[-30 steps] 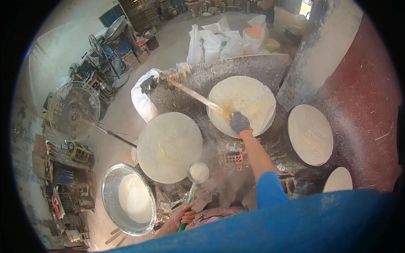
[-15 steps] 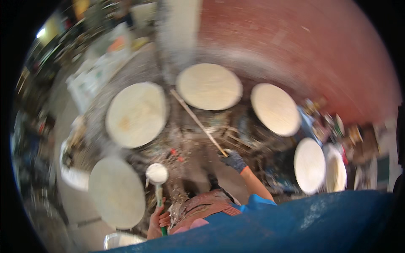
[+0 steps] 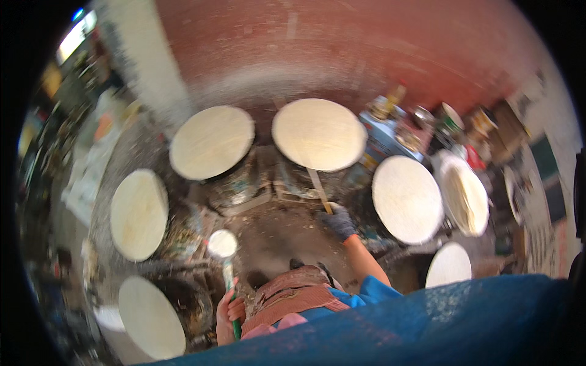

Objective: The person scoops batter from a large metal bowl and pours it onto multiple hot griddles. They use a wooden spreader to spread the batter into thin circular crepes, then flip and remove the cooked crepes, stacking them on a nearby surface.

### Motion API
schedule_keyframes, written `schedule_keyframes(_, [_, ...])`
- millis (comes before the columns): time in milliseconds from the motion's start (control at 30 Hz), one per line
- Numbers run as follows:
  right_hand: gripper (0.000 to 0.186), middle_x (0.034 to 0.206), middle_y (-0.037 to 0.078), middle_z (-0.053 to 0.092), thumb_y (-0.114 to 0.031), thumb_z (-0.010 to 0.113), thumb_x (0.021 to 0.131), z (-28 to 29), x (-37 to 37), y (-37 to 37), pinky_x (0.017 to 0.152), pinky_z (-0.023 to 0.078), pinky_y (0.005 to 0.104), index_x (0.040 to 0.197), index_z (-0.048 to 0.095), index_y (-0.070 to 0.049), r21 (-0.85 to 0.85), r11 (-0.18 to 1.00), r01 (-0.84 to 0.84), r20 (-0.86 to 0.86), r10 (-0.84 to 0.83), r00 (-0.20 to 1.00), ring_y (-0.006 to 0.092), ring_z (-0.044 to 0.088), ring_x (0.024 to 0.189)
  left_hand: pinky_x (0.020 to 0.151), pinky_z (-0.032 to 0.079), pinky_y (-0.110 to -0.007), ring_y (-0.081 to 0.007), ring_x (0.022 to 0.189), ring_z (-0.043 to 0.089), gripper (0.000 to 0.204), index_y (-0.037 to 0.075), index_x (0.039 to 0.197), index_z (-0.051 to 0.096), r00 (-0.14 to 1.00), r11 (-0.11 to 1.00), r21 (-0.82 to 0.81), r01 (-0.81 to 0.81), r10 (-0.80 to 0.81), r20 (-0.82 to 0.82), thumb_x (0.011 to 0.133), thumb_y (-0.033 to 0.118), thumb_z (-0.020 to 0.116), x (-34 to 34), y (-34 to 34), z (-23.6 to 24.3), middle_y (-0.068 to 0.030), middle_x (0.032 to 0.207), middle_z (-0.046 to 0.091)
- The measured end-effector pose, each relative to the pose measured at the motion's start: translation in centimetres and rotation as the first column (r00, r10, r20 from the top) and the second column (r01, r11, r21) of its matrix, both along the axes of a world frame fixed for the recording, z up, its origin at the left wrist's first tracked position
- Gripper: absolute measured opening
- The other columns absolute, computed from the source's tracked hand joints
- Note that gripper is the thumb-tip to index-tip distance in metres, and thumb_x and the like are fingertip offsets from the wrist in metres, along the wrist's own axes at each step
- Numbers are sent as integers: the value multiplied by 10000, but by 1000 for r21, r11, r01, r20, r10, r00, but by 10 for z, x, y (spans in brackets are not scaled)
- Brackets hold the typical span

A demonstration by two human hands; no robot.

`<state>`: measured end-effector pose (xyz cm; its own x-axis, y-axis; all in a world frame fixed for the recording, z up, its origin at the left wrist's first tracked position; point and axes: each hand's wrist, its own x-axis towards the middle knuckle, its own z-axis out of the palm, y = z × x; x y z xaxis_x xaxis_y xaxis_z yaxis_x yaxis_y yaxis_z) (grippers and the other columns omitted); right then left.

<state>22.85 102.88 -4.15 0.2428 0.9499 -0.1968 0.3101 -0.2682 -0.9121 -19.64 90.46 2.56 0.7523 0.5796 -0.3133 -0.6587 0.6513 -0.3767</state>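
Observation:
My left hand (image 3: 232, 308) is bare and wrapped round the green and white handle of a ladle (image 3: 223, 244). Its round bowl holds a whitish batter. In a dark grey glove, my right hand (image 3: 339, 224) grips a thin flat wooden stick (image 3: 319, 186). The stick points away from me, and its visible length ends at the near edge of a thin pale pancake (image 3: 318, 134) at the back. Whether the tip lies under the pancake I cannot tell. Another pancake (image 3: 212, 143) covers a round griddle to the left of that one.
Further pale rounds stand at the left (image 3: 140, 215), near left (image 3: 151, 317), right (image 3: 408, 200) and near right (image 3: 449, 266). Beside them a stack of folded pancakes (image 3: 465, 194) rests on a tray. A blue box (image 3: 386, 135) and jars stand by the red wall (image 3: 342, 49).
My view has swung right, so the rounds appear further left. The stick has moved from the gap between two rounds to the edge of the back one. The ladle stays in my left hand.

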Motion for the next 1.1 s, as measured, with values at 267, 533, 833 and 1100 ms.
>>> schedule_keyframes(267, [221,766,-8,596,4,627,765,-19,-18,50,560,448,232,979,612,-50,75,991,-110,-265,126,956,90,531,645,323,308,-219,-92,416,319,358,263,1335,414,981,981,-16,-192,192,-32,992,198,337,22,-28,20,-17,569,344])
schedule_keyframes(533, [208,804,-5,599,-1,623,789,-16,-133,92,644,457,245,994,607,-30,-22,980,-200,-202,192,960,99,533,708,307,304,-215,-82,410,305,348,229,1313,434,943,942,-45,-331,329,-50,982,172,343,-42,-56,15,-1,561,314])
schedule_keyframes(833, [145,675,23,604,-108,627,835,-44,-299,123,381,299,239,974,624,-63,-22,979,-203,-300,187,935,68,414,433,285,213,-187,-55,367,244,459,324,1405,269,848,902,319,-292,398,-349,980,205,396,-139,-85,24,15,526,274])
schedule_keyframes(1100, [121,667,-9,534,-36,601,820,-112,-432,215,479,362,235,936,604,-69,312,859,-405,-18,432,902,69,441,549,294,247,-180,-49,383,256,411,358,1386,280,798,868,207,-450,496,-343,989,299,367,-153,-89,11,21,541,276])
